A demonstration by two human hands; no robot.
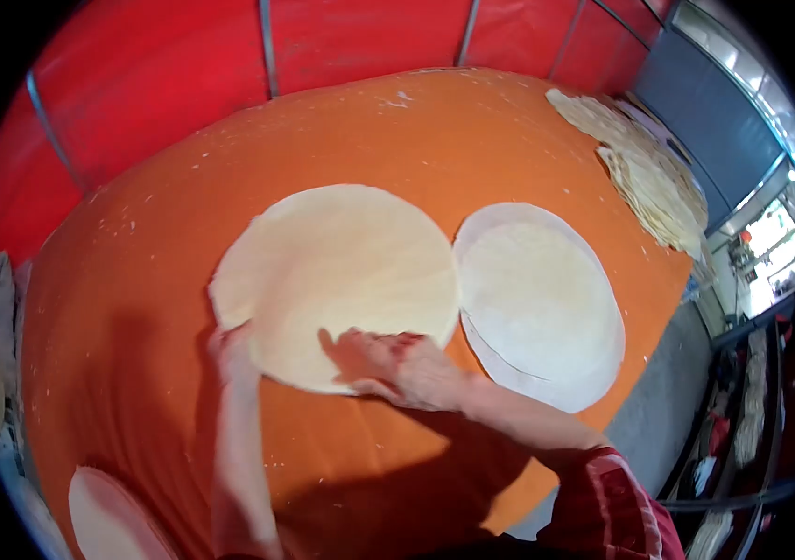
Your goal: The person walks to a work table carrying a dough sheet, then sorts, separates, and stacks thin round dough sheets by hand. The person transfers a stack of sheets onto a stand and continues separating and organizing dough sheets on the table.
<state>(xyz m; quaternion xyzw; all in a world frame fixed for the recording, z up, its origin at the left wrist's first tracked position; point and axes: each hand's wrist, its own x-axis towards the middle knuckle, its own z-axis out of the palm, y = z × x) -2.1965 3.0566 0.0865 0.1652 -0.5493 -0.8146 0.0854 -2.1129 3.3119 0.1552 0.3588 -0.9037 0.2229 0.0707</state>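
Note:
A large, round, thin flatbread sheet (341, 261) lies flat on the orange cloth in front of me. My left hand (233, 347) is at its left front edge, closed around the rim, with most of the fingers hidden. Over the front part of the same sheet rests my right hand (402, 369), its fingers stretched toward the left and its thumb near the edge. A smaller round flatbread (537, 285) sits right of the large sheet, on top of a paler round piece (603, 355) whose rim shows around it.
Orange cloth (397, 121) covers the wide work surface. Several folded, wrinkled flatbreads (654, 191) are piled at the far right edge. Another pale round piece (108, 518) lies at the near left. Red sheeting (360, 42) stands behind; dark shelves (743, 420) are at the right.

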